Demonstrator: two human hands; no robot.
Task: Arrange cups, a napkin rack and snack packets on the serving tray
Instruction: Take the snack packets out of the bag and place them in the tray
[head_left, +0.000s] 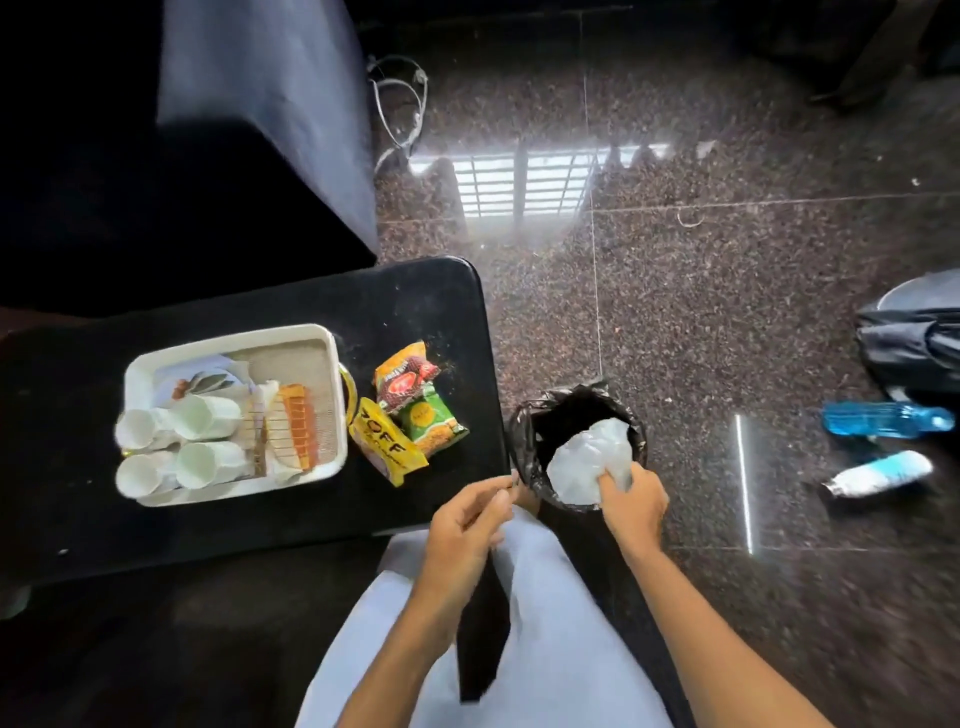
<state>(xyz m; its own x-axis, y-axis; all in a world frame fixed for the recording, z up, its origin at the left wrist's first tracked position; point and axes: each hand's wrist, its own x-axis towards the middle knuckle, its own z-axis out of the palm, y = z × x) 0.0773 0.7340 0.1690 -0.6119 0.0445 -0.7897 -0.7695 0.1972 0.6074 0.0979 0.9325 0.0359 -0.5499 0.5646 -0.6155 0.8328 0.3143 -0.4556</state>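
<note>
**Plastic bag at the bin, snacks beside the tray**

The right hand (631, 501) gripped a crumpled clear plastic bag (589, 462) inside the black-lined bin (524, 431). The left hand (467, 525) hung beside the bin's rim, fingers loosely curled, holding nothing I could see. On the black table (260, 514), the white tray (332, 364) held four cups (176, 447) on their sides and the napkin rack (283, 431). Three snack packets (410, 415) lay just right of it.

floor (727, 312): dark speckled polished stone | window reflection (524, 182): bright, barred | black table (260, 519) at left
</note>
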